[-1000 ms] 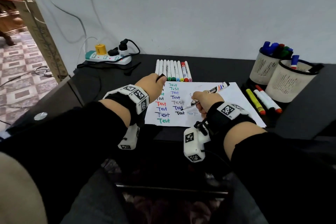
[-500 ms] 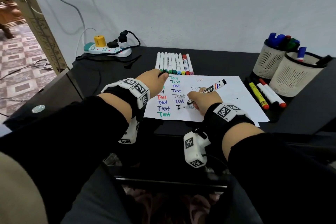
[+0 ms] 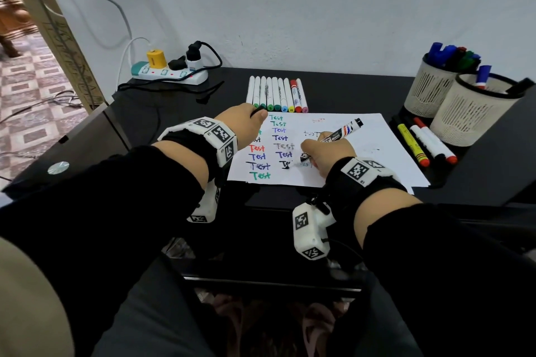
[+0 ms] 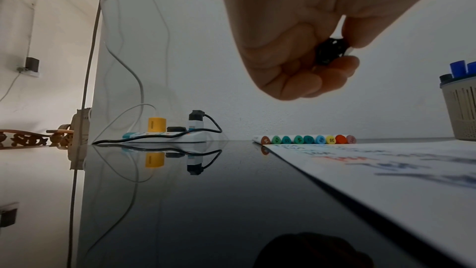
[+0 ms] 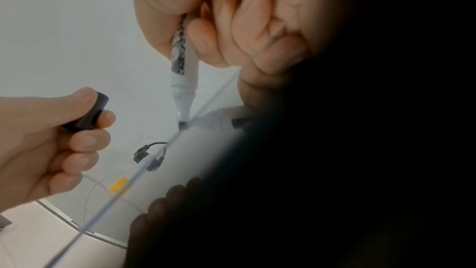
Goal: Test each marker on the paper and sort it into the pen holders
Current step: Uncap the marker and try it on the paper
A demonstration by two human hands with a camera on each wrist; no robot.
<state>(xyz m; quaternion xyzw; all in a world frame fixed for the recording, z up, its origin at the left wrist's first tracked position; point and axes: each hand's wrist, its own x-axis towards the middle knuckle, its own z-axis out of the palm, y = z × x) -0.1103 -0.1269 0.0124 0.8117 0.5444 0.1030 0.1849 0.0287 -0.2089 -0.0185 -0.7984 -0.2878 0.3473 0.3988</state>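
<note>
My right hand point(image 3: 324, 153) grips a black marker point(image 3: 340, 133) like a pen, its tip point(image 5: 183, 123) down on the white paper point(image 3: 362, 153) beside rows of coloured "Test" words. My left hand point(image 3: 246, 122) rests at the paper's left edge and pinches the marker's black cap point(image 4: 331, 51) between thumb and fingers; the right wrist view shows the cap point(image 5: 89, 112) too. Several white markers point(image 3: 275, 93) lie in a row behind the paper. Two mesh pen holders point(image 3: 470, 109) stand at the right, the far holder point(image 3: 429, 90) full of markers.
A yellow marker point(image 3: 412, 145) and two white ones point(image 3: 435, 143) lie on a dark tray in front of the holders. A power strip point(image 3: 171, 72) with plugs and cables sits at the back left of the black table point(image 3: 362, 90). The wall stands close behind.
My right hand has shifted left along the paper with the marker and a black stroke has appeared in the lower row. The left hand has stayed put with the cap.
</note>
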